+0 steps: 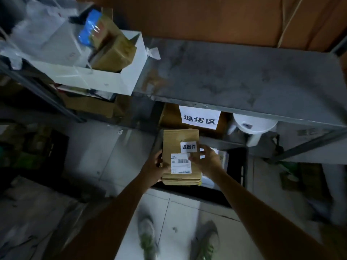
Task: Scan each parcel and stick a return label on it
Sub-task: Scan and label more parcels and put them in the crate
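Observation:
A flat brown cardboard parcel is held in front of me, below the grey shelf. It carries a white shipping label with a barcode and a small white return label near its right edge. My left hand grips the parcel's left side from underneath. My right hand is at the right edge, its fingers lying on the shipping label just below the return label.
A grey metal shelf spans the top, with a white open box of parcels at its left. Under the shelf hang a white sign on a brown carton and a white label roll. A black crate sits on the tiled floor.

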Tool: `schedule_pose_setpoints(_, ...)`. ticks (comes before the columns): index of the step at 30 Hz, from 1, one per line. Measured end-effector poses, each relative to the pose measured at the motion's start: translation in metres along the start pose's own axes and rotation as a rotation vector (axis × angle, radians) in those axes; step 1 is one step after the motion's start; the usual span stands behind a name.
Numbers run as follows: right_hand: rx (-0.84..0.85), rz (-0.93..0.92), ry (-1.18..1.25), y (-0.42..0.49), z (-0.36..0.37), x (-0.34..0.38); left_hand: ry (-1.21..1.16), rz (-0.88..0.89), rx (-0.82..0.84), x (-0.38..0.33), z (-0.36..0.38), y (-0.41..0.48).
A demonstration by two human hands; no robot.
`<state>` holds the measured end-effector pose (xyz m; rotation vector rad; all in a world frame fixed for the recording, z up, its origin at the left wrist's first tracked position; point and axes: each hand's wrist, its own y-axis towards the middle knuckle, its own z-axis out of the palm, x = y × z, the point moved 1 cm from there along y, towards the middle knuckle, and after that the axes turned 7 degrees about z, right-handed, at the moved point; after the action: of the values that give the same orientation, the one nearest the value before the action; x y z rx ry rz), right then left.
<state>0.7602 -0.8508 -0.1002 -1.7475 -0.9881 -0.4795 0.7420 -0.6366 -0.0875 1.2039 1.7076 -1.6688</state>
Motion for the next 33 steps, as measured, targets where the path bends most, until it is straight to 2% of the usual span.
schedule_pose_setpoints(5, -0.035, 0.045, -0.002, 0.115, 0.067, -0.058, -0.032, -0.046, -0.015, 0.096, -0.009, 0.123)
schedule_pose_setpoints(8, -0.051, 0.045, -0.035, 0.177, 0.108, -0.098, 0.077, 0.001, -0.059, 0.150, -0.011, 0.186)
schedule_pose_setpoints(12, -0.050, 0.063, -0.051, 0.240, 0.155, -0.137, 0.128, -0.028, -0.067, 0.213, -0.015, 0.247)
schedule_pose_setpoints(15, -0.044, 0.058, -0.080, 0.273, 0.177, -0.154, 0.066, -0.071, -0.064, 0.247, -0.017, 0.277)
schedule_pose_setpoints(22, -0.083, -0.001, -0.117, 0.302, 0.196, -0.159, 0.059, -0.072, -0.103, 0.269, -0.016, 0.306)
schedule_pose_setpoints(28, -0.147, 0.017, -0.107, 0.298, 0.193, -0.171, 0.030, -0.050, -0.043, 0.260, -0.018, 0.312)
schedule_pose_setpoints(33, -0.074, 0.084, -0.114, 0.300, 0.191, -0.160, 0.117, -0.087, -0.047, 0.248, -0.020, 0.315)
